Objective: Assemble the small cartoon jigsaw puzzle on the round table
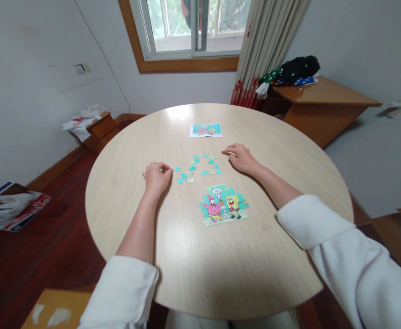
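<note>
the person's left hand (pixel 157 176) rests on the round wooden table (pixel 125 219), curled into a loose fist with the thumb against the bent fingers. whether a piece sits inside that fist cannot be told. its knuckles lie just beside the left end of a scatter of loose pieces (pixel 200 167), teal ones spread in a rough arch between the two hands.

the right hand (pixel 239 156) lies palm down at the right end of the same scatter, fingers bent and tips pressed toward the tabletop. something pale shows under the fingertips (too small to make out), so it is unclear whether it pinches a piece.

nearer the person, just below the scatter, lies the part-built puzzle (pixel 224 204), a cartoon scene with ragged edges, flat on the table and apart from both hands. farther off, beyond the scatter, sits a small reference print (pixel 205 130).

both forearms are bare up to pushed-back white sleeves (pixel 323 228). a side desk (pixel 323 98) stands to the right beside a striped curtain (pixel 265 50).
</note>
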A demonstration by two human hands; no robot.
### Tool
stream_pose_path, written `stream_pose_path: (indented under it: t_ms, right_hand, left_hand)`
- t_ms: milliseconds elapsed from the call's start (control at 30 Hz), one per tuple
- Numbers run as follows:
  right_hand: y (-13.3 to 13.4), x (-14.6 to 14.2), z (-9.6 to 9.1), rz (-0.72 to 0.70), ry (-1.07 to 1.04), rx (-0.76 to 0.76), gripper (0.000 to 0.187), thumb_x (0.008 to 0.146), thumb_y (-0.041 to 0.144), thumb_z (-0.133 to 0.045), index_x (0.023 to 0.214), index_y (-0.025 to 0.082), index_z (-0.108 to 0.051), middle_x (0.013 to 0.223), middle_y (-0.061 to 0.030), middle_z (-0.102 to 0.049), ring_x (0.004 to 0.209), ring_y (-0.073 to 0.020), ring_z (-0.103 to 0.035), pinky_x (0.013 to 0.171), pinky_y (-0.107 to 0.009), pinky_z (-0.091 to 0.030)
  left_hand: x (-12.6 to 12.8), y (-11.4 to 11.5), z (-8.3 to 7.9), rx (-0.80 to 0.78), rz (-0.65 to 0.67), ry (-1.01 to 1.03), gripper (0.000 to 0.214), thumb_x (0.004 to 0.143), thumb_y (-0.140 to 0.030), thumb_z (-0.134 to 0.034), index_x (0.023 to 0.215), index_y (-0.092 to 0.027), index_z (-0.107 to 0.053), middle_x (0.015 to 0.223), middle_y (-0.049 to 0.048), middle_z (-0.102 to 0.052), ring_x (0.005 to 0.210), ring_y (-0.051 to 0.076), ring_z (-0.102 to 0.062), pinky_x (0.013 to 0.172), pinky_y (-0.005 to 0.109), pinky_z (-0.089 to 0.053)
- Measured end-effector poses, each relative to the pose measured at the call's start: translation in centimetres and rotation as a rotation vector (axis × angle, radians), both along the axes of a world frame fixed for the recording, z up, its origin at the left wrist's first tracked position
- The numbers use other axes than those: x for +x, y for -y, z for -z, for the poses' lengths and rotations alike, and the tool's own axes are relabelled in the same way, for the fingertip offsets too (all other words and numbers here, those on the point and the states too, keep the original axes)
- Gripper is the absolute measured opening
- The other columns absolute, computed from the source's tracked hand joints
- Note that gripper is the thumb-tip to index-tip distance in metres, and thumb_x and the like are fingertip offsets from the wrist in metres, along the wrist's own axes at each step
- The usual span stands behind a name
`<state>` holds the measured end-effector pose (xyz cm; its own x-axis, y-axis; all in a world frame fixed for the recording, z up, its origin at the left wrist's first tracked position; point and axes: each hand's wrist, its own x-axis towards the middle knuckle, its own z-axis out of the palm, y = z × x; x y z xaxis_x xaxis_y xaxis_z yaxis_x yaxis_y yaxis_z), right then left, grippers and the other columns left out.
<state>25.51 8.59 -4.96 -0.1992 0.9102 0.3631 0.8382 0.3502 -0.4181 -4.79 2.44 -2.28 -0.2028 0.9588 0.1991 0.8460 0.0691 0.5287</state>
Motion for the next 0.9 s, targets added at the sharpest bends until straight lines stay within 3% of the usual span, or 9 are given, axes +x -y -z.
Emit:
stream_pose_path:
  t_ms: [467, 900]
  right_hand:
    - [-0.1, -0.1, 0.1, 0.012, -0.022, 0.023, 0.045, 0.079, 0.011, -0.040, 0.114, 0.017, -0.068, 0.115, -0.0129, -0.067, 0.109, -0.0291, -0.057, 0.095, -0.053, -0.041]
    - [0.9, -0.8, -0.5, -0.059, 0.049, 0.059, 0.044, 0.080, 0.012, -0.041, 0.115, 0.022, -0.066, 0.118, -0.0126, -0.064, 0.111, -0.0309, -0.052, 0.093, -0.052, -0.038]
  left_hand:
    - [-0.1, -0.1, 0.1, -0.007, 0.001, -0.020, 0.015, 0.079, -0.031, -0.060, 0.077, -0.019, -0.069, 0.097, 0.0099, -0.069, 0.098, 0.026, -0.060, 0.091, 0.043, -0.040]
    - [-0.3, -0.3, 0.4, -0.006, 0.020, -0.006, 0.016, 0.081, -0.031, -0.057, 0.077, -0.022, -0.070, 0.094, 0.0080, -0.072, 0.096, 0.026, -0.062, 0.090, 0.043, -0.040]
